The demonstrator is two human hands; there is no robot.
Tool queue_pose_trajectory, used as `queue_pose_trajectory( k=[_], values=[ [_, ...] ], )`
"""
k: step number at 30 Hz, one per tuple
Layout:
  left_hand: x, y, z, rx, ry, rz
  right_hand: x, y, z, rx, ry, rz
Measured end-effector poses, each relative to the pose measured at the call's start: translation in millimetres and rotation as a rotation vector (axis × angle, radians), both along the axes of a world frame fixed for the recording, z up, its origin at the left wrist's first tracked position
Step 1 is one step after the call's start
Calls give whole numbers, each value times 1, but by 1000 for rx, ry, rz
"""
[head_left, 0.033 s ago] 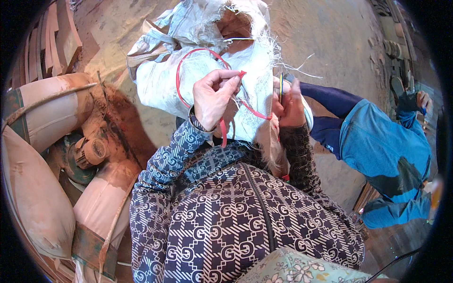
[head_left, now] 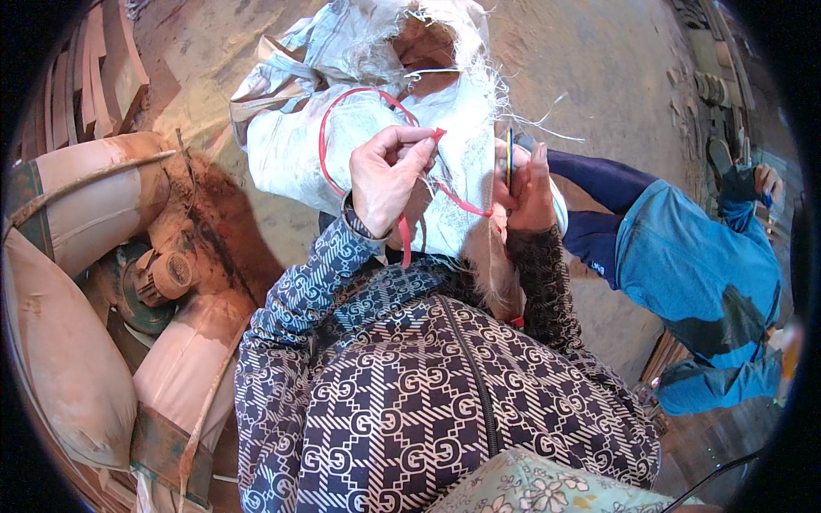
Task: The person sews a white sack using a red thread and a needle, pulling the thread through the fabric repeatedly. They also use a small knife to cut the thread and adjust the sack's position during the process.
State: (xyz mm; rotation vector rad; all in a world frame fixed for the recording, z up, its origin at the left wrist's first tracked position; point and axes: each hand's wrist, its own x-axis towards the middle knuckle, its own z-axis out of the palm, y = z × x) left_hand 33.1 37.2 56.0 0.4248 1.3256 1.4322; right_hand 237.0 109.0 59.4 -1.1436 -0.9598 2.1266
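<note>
1. Your left hand (head_left: 380, 184) pinches the tip of a long, flat red ribbon (head_left: 405, 244).
2. Your right hand (head_left: 530, 197), by a thin yellow-and-blue stick (head_left: 510, 158), is at the white woven sack's (head_left: 286, 162) right side; I can't tell its grip.
3. The ribbon loops over the sack.

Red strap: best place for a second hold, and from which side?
Probably the lower tail of the red strap, pinched across its width from the person's side, below the left grip. The tail is narrow and hangs exposed and nearly straight, while the upper loop curves over the white sack and the left grip already pinches a red end.
</note>
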Motion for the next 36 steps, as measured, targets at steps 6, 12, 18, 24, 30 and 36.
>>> queue_pose_trajectory(
  k=[6,12,18,24,30,36],
  values=[
    [-1,6,0,12,55,-4,-47,20,42,632,-484,207],
    [-13,4,-2,68,-23,84,-37,24,20,214,-152,21],
    [-12,5,2,56,-32,39,-36,21,22,101,-59,19],
    [-14,10,-5,139,143,46,-39,21,22,106,-81,-4],
    [-29,11,13,64,-173,74,-41,20,20,148,-93,-30],
    [-31,6,22,61,-264,-45,-38,26,31,216,-235,-71]
  ],
)
